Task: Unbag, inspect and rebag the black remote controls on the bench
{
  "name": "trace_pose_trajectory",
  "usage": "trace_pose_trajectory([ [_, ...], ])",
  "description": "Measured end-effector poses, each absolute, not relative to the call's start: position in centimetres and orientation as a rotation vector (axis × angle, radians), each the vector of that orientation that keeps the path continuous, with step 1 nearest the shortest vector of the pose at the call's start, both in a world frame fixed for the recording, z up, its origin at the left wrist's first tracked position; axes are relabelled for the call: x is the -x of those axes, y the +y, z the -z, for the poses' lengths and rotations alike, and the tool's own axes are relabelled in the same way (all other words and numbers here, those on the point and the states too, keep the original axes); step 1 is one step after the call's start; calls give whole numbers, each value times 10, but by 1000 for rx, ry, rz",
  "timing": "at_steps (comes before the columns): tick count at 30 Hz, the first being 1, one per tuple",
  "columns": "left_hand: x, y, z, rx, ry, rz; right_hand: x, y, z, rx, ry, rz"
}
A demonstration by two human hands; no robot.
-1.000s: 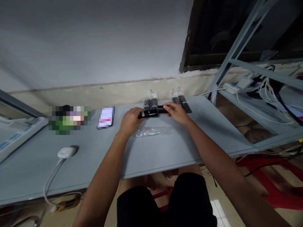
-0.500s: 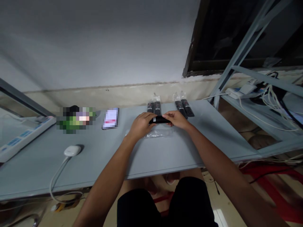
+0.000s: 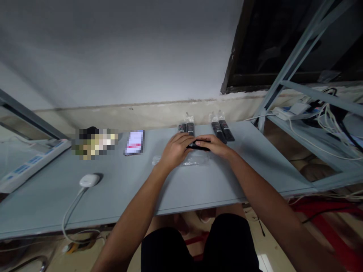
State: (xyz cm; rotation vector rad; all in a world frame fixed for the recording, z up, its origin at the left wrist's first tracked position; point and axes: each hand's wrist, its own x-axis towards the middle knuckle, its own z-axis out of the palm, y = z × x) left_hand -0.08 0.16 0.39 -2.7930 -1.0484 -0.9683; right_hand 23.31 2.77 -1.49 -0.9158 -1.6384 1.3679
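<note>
Both hands meet over the middle of the desk, around a slim black remote control (image 3: 202, 147) held sideways. My left hand (image 3: 176, 149) is wrapped over its left end and covers much of it. At the other end, my right hand (image 3: 214, 145) grips with the thumb along the near side. A crumpled clear plastic bag (image 3: 193, 161) lies on the desk just below the hands. Behind them, two black remotes in clear bags (image 3: 190, 128) lie side by side, partly hidden by my left hand. Another bagged pair (image 3: 222, 130) lies to the right.
On the grey desk (image 3: 121, 192), a phone (image 3: 135, 142) and a blurred-out item (image 3: 95, 143) lie to the left, with a white corded plug-like piece (image 3: 89, 180) nearer me. A power strip (image 3: 35, 164) runs along the left edge. A metal rack with cables (image 3: 326, 113) stands at right.
My left hand has slid right and closed further over the remote, hiding its left part. The right hand has shifted slightly, and the view has moved a little.
</note>
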Motion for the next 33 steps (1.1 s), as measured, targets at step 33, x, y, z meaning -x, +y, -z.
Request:
trace_pose_trajectory([
  [33, 15, 0, 0, 2973, -1470, 710, -251, 54, 37, 1057, -1448, -984],
])
